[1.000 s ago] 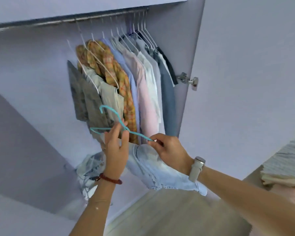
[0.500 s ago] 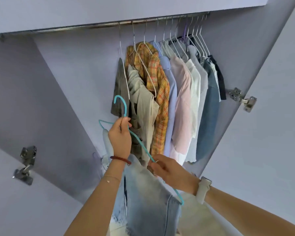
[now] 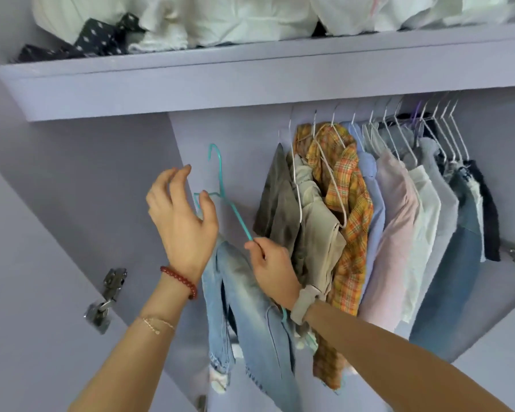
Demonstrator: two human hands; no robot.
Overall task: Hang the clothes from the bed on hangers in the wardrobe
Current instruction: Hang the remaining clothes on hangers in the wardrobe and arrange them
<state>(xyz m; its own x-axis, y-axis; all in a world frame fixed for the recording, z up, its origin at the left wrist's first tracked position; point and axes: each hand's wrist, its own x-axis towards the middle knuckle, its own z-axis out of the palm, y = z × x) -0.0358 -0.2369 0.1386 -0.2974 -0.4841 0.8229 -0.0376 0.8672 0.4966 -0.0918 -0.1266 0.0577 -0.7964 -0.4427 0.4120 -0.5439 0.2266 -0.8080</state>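
One lilac wardrobe [image 3: 72, 179] fills the view, its shelf [image 3: 250, 78] at twelve o'clock piled with white bundles [image 3: 250, 19]. About a dozen garments [image 3: 384, 233] on white hangers crowd the rail at two o'clock, a plaid shirt [image 3: 348, 203] among them. Pale blue jeans [image 3: 244, 307] hang at six o'clock, draped over a teal hanger [image 3: 220, 179] held up left of the row, its hook not on the rail. At center, the right hand [image 3: 272, 269] pinches the hanger's sloping arm. At nine o'clock, the left hand [image 3: 182, 215] is spread wide with loosely bent fingers, gripping nothing, just in front of the hanger's neck.
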